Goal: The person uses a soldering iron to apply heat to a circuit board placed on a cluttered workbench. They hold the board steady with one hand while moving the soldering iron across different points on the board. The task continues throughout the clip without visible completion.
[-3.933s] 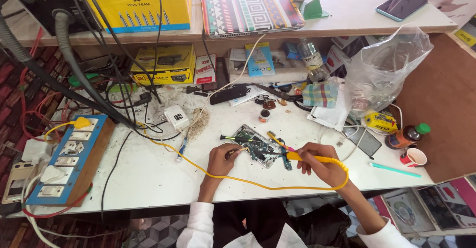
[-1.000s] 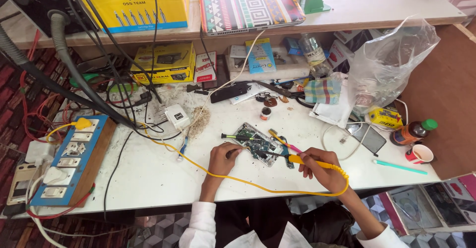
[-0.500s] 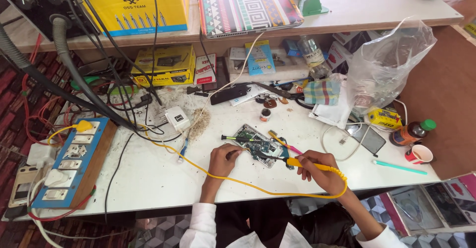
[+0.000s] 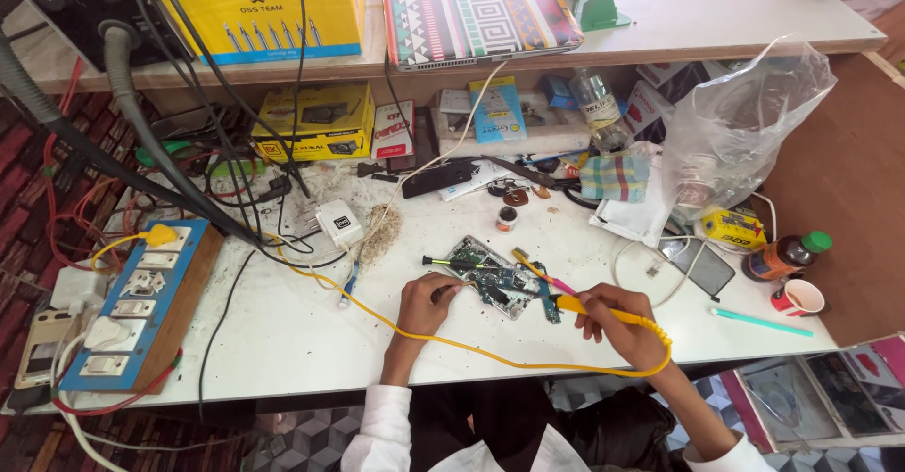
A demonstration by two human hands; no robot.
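Head view: crowded bench, circuit board central.
Right hand fingers gripping yellow soldering iron; left hand fingers pinching wire beside board; plastic bag beyond board.

Person's own body: two bare hands, left hand and right hand, no gloves, rings or watch visible. Forearms bare. White sleeves pushed up near both elbows, cuffs loose. Dark trousers on the lap.

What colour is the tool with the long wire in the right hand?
Yellow: the pen-shaped soldering iron and its cord are yellow, clearest in the head view.
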